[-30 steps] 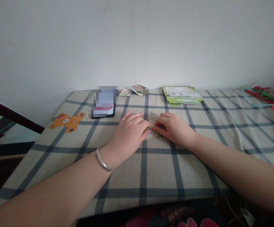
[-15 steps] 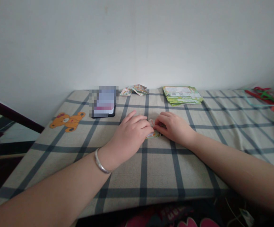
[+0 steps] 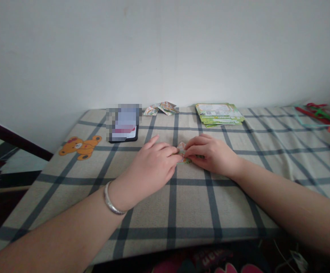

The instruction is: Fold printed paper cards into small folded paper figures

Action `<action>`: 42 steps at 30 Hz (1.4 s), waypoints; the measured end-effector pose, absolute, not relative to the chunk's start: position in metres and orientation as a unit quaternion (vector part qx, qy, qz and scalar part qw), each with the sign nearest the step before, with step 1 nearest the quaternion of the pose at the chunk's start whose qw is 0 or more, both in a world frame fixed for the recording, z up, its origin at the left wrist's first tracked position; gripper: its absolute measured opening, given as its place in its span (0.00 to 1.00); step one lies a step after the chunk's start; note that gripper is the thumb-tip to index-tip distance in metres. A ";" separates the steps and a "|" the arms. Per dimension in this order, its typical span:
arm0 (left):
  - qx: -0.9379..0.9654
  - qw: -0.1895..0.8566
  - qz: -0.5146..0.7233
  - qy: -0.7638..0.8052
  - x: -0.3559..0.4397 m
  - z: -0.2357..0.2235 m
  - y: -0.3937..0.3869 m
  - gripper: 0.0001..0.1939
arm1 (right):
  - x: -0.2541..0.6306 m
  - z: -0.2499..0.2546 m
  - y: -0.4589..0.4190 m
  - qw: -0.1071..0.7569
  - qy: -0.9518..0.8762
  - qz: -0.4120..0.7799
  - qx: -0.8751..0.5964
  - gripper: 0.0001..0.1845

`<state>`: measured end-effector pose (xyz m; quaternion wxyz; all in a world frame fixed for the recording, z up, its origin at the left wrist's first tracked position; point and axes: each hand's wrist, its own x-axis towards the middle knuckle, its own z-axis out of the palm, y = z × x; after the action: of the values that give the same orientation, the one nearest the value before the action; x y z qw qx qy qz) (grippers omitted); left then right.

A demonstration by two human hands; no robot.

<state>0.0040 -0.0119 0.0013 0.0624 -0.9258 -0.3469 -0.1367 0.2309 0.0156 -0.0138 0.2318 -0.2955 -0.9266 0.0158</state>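
Note:
My left hand (image 3: pixel 152 163) and my right hand (image 3: pixel 210 153) meet at the middle of a checked cloth (image 3: pixel 187 201). Between their fingertips is a small folded piece of printed paper (image 3: pixel 182 151), mostly covered by the fingers. Both hands pinch it, with fingers curled and pressed together. A silver bangle (image 3: pixel 110 199) sits on my left wrist.
A phone (image 3: pixel 123 123) lies at the back left beside a bear print (image 3: pixel 81 146) on the cloth. Small folded papers (image 3: pixel 161 108) and a stack of green leaflets (image 3: pixel 219 113) lie by the wall. Red and green ribbons (image 3: pixel 324 115) are at the far right.
The hands have closed in further over the paper piece, and less of it shows. My left hand slid slightly back and its fingers tightened.

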 end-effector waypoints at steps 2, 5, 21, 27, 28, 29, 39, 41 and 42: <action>-0.926 0.058 -0.130 -0.351 0.005 0.002 -0.012 0.13 | 0.232 -0.013 0.014 0.225 -0.931 -0.002 -0.289 0.11; -0.925 0.050 -0.120 -0.358 0.005 0.003 -0.013 0.14 | 0.232 -0.011 0.013 0.209 -0.933 -0.027 -0.293 0.12; -0.922 0.065 -0.107 -0.366 0.004 0.008 -0.018 0.17 | 0.235 0.010 0.003 0.112 -0.930 -0.041 -0.349 0.12; -0.917 0.074 -0.110 -0.377 0.003 0.013 -0.018 0.14 | 0.242 0.013 0.004 0.090 -0.928 -0.045 -0.360 0.11; -0.916 0.077 -0.113 -0.376 0.003 0.013 -0.018 0.13 | 0.243 0.014 0.004 0.087 -0.926 -0.047 -0.364 0.11; -0.916 0.079 -0.114 -0.377 0.003 0.013 -0.018 0.13 | 0.244 0.014 0.004 0.084 -0.925 -0.048 -0.367 0.11; -0.913 0.071 -0.117 -0.384 0.001 0.011 -0.017 0.12 | 0.256 0.017 0.007 0.076 -0.928 -0.032 -0.363 0.13; -0.913 0.070 -0.120 -0.383 0.001 0.011 -0.017 0.13 | 0.258 0.018 0.007 0.081 -0.930 -0.028 -0.357 0.13; -0.913 0.069 -0.121 -0.383 0.001 0.011 -0.016 0.13 | 0.259 0.018 0.008 0.082 -0.931 -0.026 -0.354 0.13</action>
<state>0.0013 -0.0164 0.0110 0.0694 -0.9130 -0.3835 -0.1210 0.2586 0.0075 0.0180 0.0822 -0.3543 -0.9312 -0.0260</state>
